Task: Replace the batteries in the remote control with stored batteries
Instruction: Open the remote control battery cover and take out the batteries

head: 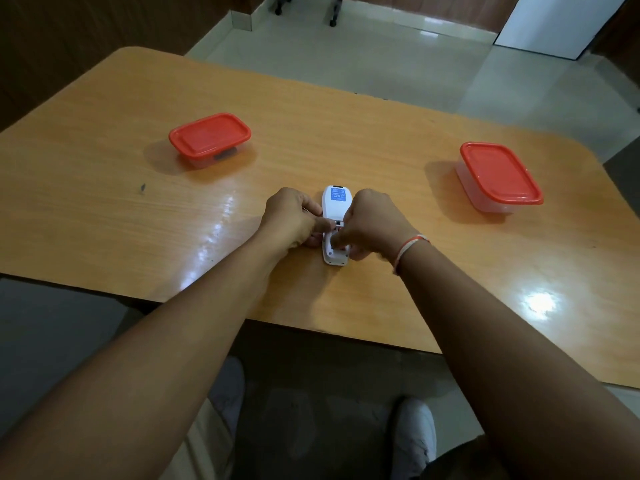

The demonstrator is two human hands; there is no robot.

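A white remote control (335, 206) lies face down on the orange wooden table (104, 209), a blue label on its far end. My left hand (294, 220) grips its left side, one finger reaching across the back. My right hand (370, 223) holds the right side, fingers pressed on the battery compartment area near the lower end. What lies under those fingers is hidden. Two clear plastic boxes with red lids stand closed: one at the far left (210, 137), holding something dark, and one at the right (498, 176).
The table's near edge runs just below my forearms. A cord bracelet (408, 247) circles my right wrist. My white shoes (414, 441) show on the floor below. Chair wheels (333, 22) and a white panel (550, 22) stand across the tiled floor.
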